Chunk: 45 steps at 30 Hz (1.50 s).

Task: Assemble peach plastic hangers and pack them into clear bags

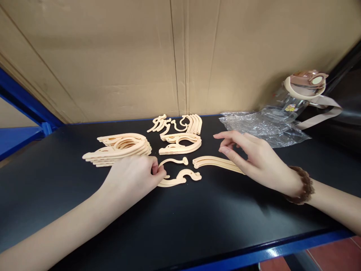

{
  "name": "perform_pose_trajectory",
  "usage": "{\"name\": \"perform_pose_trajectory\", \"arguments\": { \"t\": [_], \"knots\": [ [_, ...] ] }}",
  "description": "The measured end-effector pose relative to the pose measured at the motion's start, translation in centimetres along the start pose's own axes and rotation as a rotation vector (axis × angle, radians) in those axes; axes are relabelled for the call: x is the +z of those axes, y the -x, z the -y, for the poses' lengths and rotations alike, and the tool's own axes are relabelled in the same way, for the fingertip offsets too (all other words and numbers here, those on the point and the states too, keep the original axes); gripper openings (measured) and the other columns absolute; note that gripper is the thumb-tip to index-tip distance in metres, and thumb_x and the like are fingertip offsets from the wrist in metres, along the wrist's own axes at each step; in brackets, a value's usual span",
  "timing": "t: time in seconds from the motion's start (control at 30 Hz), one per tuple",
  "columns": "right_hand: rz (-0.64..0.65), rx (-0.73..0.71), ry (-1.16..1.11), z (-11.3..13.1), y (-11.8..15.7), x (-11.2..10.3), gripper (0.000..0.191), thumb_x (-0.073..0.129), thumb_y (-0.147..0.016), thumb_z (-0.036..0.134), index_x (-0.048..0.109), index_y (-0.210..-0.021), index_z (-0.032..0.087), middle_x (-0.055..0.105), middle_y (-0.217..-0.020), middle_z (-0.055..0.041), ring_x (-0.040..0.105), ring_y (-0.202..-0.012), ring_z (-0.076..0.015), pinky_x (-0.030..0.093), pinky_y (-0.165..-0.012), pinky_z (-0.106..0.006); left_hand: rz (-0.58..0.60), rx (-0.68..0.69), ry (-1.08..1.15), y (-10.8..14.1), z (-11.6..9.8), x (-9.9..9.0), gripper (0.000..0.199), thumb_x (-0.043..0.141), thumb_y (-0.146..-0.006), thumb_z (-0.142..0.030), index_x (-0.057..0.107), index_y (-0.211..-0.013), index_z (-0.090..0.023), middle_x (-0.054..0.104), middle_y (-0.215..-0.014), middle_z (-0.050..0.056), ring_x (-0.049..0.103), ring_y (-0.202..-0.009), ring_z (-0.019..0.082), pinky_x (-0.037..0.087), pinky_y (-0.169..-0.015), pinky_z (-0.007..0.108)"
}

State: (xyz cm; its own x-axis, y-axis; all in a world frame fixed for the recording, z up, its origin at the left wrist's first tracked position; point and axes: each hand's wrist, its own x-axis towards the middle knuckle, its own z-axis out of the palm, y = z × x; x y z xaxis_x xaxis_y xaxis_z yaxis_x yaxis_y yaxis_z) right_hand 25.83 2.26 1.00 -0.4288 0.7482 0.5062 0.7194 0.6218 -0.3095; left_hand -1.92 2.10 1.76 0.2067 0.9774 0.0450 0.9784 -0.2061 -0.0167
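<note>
My left hand [135, 171] is closed in a pinch on a curved cream hook piece [172, 160] with a round end. Just below it, a cream piece with a hooked end [184, 177] lies partly under my fingertips. My right hand [248, 154] hovers with its fingers apart, holding nothing. Beneath and left of it are long curved cream arms [216, 163], their right ends hidden by the hand. A stack of folded cream hangers [121, 146] sits behind my left hand, and a smaller folded set [182, 145] lies at the middle.
Several loose hooks [160, 123] and a group of curved arms [194, 124] lie at the back of the black table [180, 226]. Crumpled clear plastic [262, 126] and a transparent bottle with a strap [296, 98] stand back right. Cardboard [126, 56] rises behind.
</note>
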Motion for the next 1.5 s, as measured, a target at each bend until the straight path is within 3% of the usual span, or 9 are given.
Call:
{"name": "perform_pose_trajectory", "arguments": {
  "t": [0.33, 0.7, 0.87, 1.0, 1.07, 1.27, 1.5],
  "knots": [
    [-0.011, 0.006, -0.017, -0.2, 0.0, 0.1, 0.019, 0.052, -0.095, 0.032, 0.062, -0.107, 0.022, 0.068, -0.080, 0.0017, 0.061, -0.071, -0.0128, 0.045, -0.069, -0.027, -0.031, -0.008, -0.166, 0.3, -0.1, -0.6, 0.025, 0.047, -0.079, -0.033, 0.058, -0.061, -0.020, 0.060, -0.055, 0.005, 0.054, -0.050, 0.022, 0.025, -0.049, 0.029],
    [0.011, -0.020, -0.017, 0.0, 0.2, 0.0, 0.016, 0.053, -0.095, 0.029, 0.065, -0.102, 0.020, 0.068, -0.078, 0.0013, 0.061, -0.072, -0.0138, 0.043, -0.075, -0.030, 0.052, -0.078, 0.088, -0.1, -0.1, -0.5, 0.020, 0.048, -0.076, -0.037, 0.058, -0.066, -0.022, 0.061, -0.055, -0.001, 0.057, -0.052, 0.020, 0.032, -0.050, 0.028],
    [0.076, -0.194, -0.105, 0.8, 0.3, 0.0, 0.021, 0.053, -0.096, 0.025, 0.060, -0.114, 0.017, 0.067, -0.084, 0.0004, 0.060, -0.078, -0.0125, 0.041, -0.081, -0.030, -0.009, 0.055, 0.205, 0.6, -0.6, -0.4, 0.020, 0.049, -0.075, -0.037, 0.055, -0.063, -0.022, 0.049, -0.045, -0.006, 0.047, -0.041, 0.013, 0.028, -0.045, 0.024],
    [0.219, -0.371, -0.169, 2.2, 0.5, -0.1, 0.041, 0.056, -0.095, 0.036, 0.051, -0.132, 0.019, 0.067, -0.104, -0.0037, 0.059, -0.096, -0.0141, 0.040, -0.087, -0.029, -0.090, 0.231, 0.238, 1.6, -1.4, 0.0, 0.018, 0.048, -0.075, -0.035, 0.055, -0.064, -0.022, 0.038, -0.040, -0.008, 0.039, -0.035, 0.010, 0.025, -0.043, 0.022],
    [0.275, -0.454, -0.177, 2.9, 0.7, -0.1, 0.044, 0.057, -0.093, 0.041, 0.053, -0.132, 0.019, 0.067, -0.108, -0.0047, 0.058, -0.100, -0.0148, 0.039, -0.091, -0.030, -0.151, 0.333, 0.245, 2.2, -1.8, 0.3, 0.012, 0.048, -0.072, -0.029, 0.055, -0.065, -0.022, 0.036, -0.041, -0.009, 0.037, -0.035, 0.009, 0.024, -0.043, 0.021],
    [0.297, -0.545, -0.220, 3.6, 0.9, 0.0, 0.029, 0.060, -0.091, 0.039, 0.068, -0.110, 0.018, 0.068, -0.094, -0.0032, 0.057, -0.083, -0.0132, 0.045, -0.080, -0.028, -0.237, 0.514, 0.368, 3.2, -2.7, 0.6, 0.012, 0.045, -0.072, -0.019, 0.049, -0.061, -0.021, 0.031, -0.043, -0.010, 0.030, -0.034, 0.007, 0.022, -0.040, 0.020],
    [0.186, -0.553, -0.174, 3.3, 1.1, 0.2, 0.025, 0.059, -0.094, 0.030, 0.067, -0.110, 0.014, 0.067, -0.078, -0.0012, 0.057, -0.069, -0.0113, 0.046, -0.068, -0.027, -0.199, 0.571, 0.460, 3.0, -2.3, 0.3, 0.015, 0.046, -0.082, -0.015, 0.045, -0.069, -0.021, 0.032, -0.047, -0.011, 0.030, -0.038, 0.006, 0.024, -0.041, 0.018]
  ]
}}
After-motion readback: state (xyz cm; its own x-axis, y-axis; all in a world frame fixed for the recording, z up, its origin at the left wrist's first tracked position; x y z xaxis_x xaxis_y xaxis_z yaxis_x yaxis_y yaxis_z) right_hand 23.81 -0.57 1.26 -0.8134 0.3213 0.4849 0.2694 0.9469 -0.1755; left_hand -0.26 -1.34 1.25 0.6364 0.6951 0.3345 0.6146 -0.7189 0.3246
